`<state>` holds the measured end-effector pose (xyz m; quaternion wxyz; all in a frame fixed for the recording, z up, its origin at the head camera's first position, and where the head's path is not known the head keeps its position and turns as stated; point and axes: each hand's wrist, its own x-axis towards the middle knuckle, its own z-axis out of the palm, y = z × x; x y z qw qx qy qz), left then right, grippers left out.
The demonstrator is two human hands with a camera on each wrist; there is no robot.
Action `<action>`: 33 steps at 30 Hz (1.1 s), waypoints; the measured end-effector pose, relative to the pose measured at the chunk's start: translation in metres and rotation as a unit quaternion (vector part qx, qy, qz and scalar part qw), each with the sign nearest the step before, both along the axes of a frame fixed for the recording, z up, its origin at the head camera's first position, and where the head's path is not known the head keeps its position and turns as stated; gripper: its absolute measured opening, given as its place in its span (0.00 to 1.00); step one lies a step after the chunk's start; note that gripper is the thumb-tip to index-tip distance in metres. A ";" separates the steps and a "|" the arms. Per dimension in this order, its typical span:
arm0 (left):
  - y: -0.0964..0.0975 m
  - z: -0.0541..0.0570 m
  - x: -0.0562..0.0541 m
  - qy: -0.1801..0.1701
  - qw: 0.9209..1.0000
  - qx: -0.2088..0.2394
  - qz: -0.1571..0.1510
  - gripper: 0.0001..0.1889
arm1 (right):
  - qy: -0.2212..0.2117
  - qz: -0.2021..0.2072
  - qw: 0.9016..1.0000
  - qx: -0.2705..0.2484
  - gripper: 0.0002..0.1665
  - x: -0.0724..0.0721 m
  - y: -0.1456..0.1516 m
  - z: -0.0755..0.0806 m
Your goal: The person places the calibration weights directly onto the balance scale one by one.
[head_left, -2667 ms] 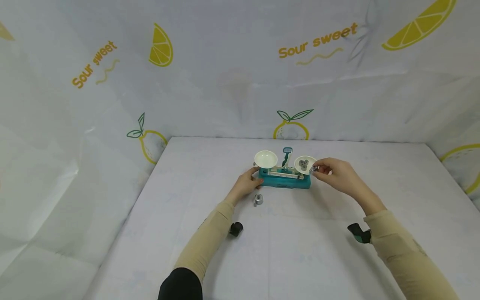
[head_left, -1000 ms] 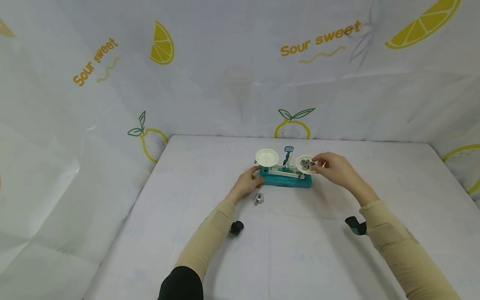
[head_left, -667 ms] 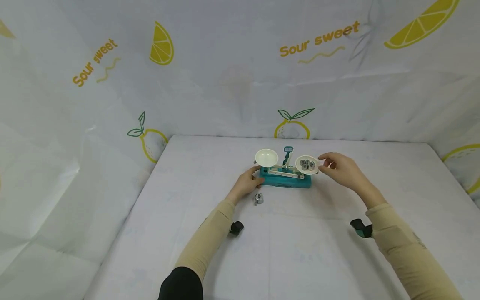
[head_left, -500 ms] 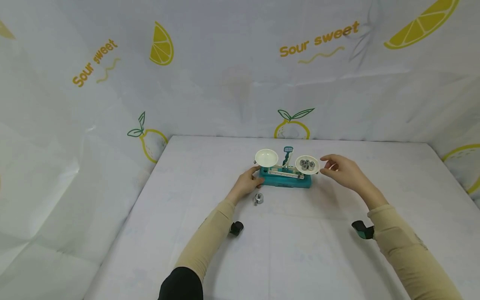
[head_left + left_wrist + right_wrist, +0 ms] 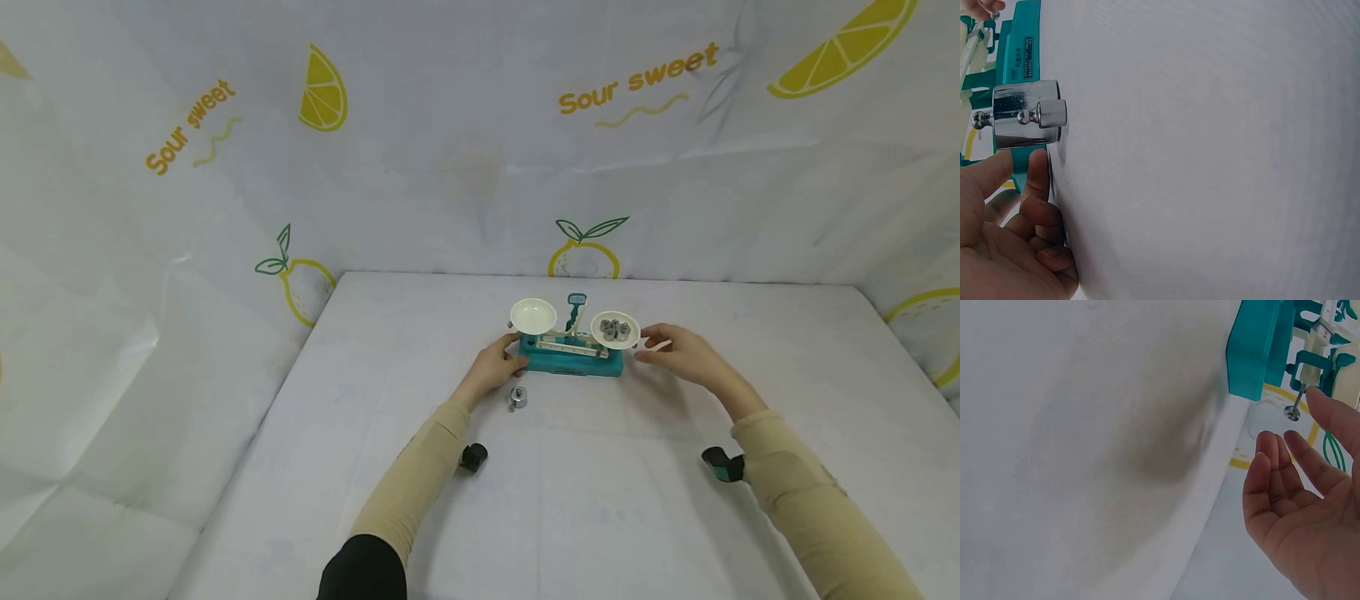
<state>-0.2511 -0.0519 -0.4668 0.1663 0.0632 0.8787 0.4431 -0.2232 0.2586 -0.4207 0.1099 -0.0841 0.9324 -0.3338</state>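
A teal balance scale (image 5: 570, 363) stands on the table, its left pan (image 5: 533, 317) white and bare. In its right pan (image 5: 632, 333) sit several small metal weights (image 5: 615, 330). My left hand (image 5: 493, 367) holds the left end of the base between thumb and fingers, also seen in the left wrist view as a hand (image 5: 1016, 231) at the base. My right hand (image 5: 682, 357) is just right of the right pan with nothing in its fingers. In the right wrist view, its thumb and forefinger are near a small metal adjusting nut (image 5: 1292, 413) at the beam's end, apparently without touching it.
In front of the scale, near my left hand, stand a large chrome weight (image 5: 519, 397) and a smaller weight (image 5: 1054, 114) beside it. The white-covered table (image 5: 600, 500) meets a lemon-printed sheet (image 5: 465, 167) behind.
My right hand has set a weight in the right pan, let go, drawn back to the right and dropped lower beside the beam's end. My left hand has stayed at the base.
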 end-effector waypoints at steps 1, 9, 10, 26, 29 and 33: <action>0.000 0.000 0.000 0.000 1.000 0.000 0.000 0.29 | -0.008 0.000 1.000 -0.004 0.32 -0.001 0.000 -0.002; -0.001 -0.001 0.000 -0.003 1.000 0.001 0.003 0.29 | -0.083 0.010 0.993 -0.079 0.34 -0.010 0.002 -0.014; -0.001 -0.001 0.000 -0.003 1.000 0.001 0.003 0.29 | -0.094 0.010 0.991 -0.090 0.34 -0.011 0.002 -0.015; 0.002 0.002 -0.002 -0.005 1.000 0.000 -0.002 0.30 | -0.180 0.022 0.966 -0.183 0.43 -0.023 0.002 -0.030; 0.001 0.001 -0.001 -0.004 1.000 0.001 -0.001 0.30 | -0.183 0.017 0.966 -0.184 0.44 -0.023 0.001 -0.033; 0.001 -0.001 0.002 0.000 1.000 -0.004 0.000 0.30 | -0.180 0.019 0.968 -0.173 0.43 -0.022 -0.001 -0.036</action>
